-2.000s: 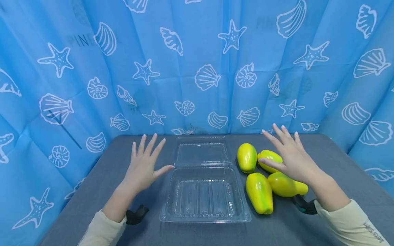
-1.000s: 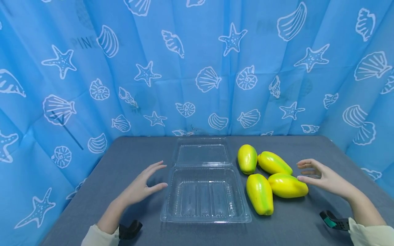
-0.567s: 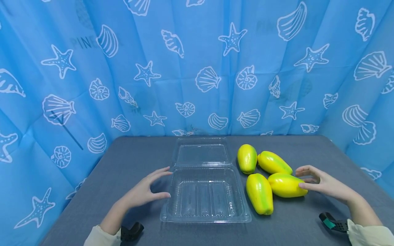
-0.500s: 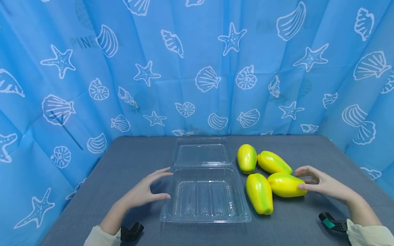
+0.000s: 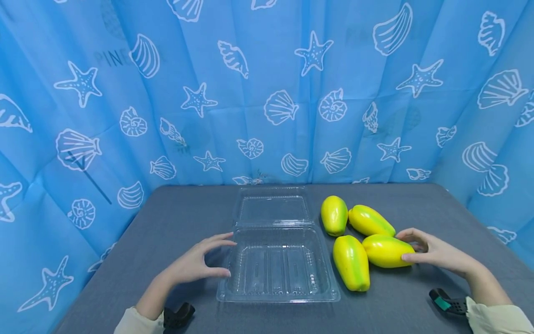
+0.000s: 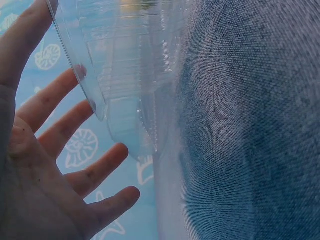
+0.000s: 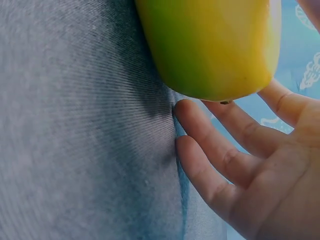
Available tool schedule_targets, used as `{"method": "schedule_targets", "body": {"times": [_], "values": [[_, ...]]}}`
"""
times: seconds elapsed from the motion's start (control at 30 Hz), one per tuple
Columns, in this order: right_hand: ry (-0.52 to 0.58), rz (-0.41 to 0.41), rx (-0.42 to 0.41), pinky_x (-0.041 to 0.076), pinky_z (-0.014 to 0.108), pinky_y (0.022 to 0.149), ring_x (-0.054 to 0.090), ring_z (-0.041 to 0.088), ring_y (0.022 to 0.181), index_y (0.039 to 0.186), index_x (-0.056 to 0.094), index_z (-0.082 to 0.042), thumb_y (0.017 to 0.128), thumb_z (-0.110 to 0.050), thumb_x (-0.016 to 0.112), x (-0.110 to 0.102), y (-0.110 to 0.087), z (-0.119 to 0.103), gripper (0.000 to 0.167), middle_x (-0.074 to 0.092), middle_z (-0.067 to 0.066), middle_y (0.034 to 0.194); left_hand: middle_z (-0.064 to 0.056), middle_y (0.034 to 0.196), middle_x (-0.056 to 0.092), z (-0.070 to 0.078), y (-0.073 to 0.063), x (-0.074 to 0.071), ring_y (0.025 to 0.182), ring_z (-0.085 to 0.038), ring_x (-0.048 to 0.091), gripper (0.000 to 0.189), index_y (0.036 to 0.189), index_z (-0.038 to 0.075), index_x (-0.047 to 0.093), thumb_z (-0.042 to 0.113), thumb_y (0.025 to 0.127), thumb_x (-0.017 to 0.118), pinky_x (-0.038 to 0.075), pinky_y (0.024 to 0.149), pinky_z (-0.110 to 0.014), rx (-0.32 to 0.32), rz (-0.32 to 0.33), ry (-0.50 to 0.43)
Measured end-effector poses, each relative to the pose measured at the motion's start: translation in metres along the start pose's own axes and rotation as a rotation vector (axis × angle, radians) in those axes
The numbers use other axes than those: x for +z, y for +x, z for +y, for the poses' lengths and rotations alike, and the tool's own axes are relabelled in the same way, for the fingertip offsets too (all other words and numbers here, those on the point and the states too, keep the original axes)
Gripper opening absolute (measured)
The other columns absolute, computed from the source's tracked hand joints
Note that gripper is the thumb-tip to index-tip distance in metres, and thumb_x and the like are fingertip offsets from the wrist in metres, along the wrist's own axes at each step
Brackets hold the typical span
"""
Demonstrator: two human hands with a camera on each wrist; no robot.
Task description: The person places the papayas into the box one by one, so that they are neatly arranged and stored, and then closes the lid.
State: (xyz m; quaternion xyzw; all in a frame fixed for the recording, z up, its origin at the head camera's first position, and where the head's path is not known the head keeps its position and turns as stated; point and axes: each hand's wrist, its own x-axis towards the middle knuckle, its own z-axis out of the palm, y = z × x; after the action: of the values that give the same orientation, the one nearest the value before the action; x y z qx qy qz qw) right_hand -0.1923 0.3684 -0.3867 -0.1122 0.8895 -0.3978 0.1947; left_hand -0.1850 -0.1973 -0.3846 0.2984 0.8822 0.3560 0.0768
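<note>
My left hand (image 5: 193, 264) is at the left rim of a clear plastic clamshell box (image 5: 278, 297), thumb and fingers spread apart. In the left wrist view, fingertips overlap the edge of the box (image 6: 135, 95), with the lower fingers straight. The right hand (image 5: 438, 253) is at the right end of a yellow-green papaya (image 5: 385, 251), thumb in front of its tip and the other fingers behind. Seen from the right wrist, the papaya (image 7: 215, 45) lies on the cloth and the fingers stay loosely bent around its end.
More papayas lie beside it: one in front (image 5: 351, 263), one behind (image 5: 371, 221) and one farther back (image 5: 334, 215). The clamshell's lid (image 5: 273, 208) lies folded back behind its base. Grey cloth (image 5: 187, 208) covers the table, and a blue shell-print curtain (image 5: 258, 116) hangs behind.
Both hands have come down from raised, spread poses: the left to the box's rim, the right first outward, then in to the papaya's end. Papayas and box have not visibly moved.
</note>
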Motion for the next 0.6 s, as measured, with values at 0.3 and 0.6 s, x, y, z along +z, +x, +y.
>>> {"method": "schedule_targets", "body": {"times": [0.3,0.6], "values": [[0.022,-0.029,-0.015,0.046,0.03,0.071,0.053,0.004,0.09,0.131,0.034,0.006,0.092,-0.024,0.054,0.0007,0.002,-0.0003,0.053,0.05,0.018,0.122,-0.011,0.149,0.037,-0.002,0.0002,0.0004,0.136,-0.043,0.032,0.057,0.131,0.015,0.053,0.03,0.08,0.073,0.03,0.099,-0.069,-0.005,-0.006,-0.016],[0.064,-0.08,-0.073,0.048,0.025,0.067,0.053,0.003,0.088,0.131,0.032,0.008,0.093,-0.017,0.052,-0.0007,0.0031,0.0037,0.05,0.052,0.006,0.116,-0.01,0.15,0.035,-0.0031,0.0007,0.0,0.137,-0.042,0.03,0.058,0.132,0.016,0.052,0.031,0.08,0.073,0.031,0.099,-0.068,-0.024,-0.014,-0.025]]}}
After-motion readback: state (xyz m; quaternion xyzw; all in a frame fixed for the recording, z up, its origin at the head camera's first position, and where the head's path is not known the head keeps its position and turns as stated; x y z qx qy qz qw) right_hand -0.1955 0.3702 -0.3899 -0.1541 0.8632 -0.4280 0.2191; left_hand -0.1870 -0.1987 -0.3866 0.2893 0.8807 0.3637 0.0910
